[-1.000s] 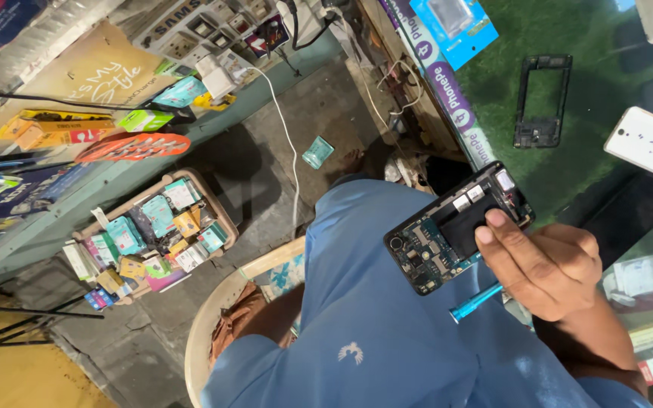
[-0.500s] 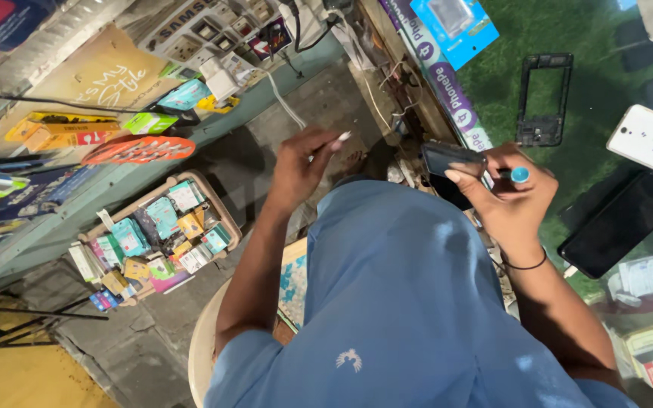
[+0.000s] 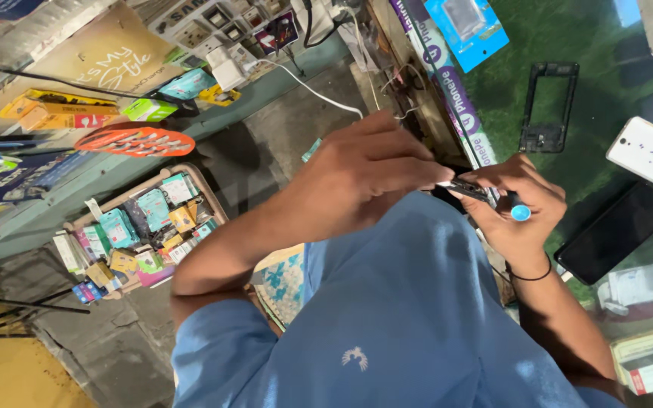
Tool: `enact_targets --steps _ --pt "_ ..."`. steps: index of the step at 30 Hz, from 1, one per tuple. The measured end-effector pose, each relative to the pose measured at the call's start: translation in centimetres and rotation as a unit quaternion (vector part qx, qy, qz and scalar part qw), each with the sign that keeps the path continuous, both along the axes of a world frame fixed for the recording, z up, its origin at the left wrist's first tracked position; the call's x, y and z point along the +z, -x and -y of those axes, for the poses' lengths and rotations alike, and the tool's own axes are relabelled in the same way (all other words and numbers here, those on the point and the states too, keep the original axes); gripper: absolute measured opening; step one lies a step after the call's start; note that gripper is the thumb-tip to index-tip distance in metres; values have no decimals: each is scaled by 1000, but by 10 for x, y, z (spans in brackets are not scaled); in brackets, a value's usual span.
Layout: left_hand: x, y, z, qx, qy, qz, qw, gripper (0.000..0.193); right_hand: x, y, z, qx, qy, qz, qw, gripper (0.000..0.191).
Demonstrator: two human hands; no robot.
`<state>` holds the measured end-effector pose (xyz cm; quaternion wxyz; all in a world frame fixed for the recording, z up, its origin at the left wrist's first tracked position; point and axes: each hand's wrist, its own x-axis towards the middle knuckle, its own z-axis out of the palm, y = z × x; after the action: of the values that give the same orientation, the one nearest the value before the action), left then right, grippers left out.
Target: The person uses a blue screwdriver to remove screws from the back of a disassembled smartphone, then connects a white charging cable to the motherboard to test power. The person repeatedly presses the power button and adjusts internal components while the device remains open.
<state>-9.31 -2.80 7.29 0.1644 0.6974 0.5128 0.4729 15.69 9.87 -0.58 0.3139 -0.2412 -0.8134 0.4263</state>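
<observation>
The left hand [image 3: 364, 177] pinches one end of the dark opened phone [image 3: 468, 189], fingertips closed on its thin edge. The phone sits edge-on above the blue-shirted lap, mostly hidden. The right hand [image 3: 515, 208] clasps its other end, with a blue-capped tool [image 3: 519, 212] tucked in.

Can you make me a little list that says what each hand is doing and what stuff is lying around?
left hand: pinching the edge of the opened phone
right hand: holding the same phone, with a blue-capped tool tucked in the fingers
green counter: carries a black phone frame, a white phone and a dark phone
floor: cardboard box of small packets
clothing: blue shirt
</observation>
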Motion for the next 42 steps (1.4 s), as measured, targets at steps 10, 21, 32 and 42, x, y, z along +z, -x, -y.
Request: enact_targets --steps 10,21,32,42 --pt "25 1 -8 -24 7 -101 995 28 5 1 1 27 -8 -19 999 25" --pt "41 2 -9 -39 5 -167 985 16 9 4 1 23 -13 -11 1000 26" --pt "48 -1 -11 -27 -5 -215 976 16 6 2 -1 34 -17 -21 999 27" --pt "47 0 -16 -39 -15 -210 977 14 6 1 -3 23 1 -2 1000 28"
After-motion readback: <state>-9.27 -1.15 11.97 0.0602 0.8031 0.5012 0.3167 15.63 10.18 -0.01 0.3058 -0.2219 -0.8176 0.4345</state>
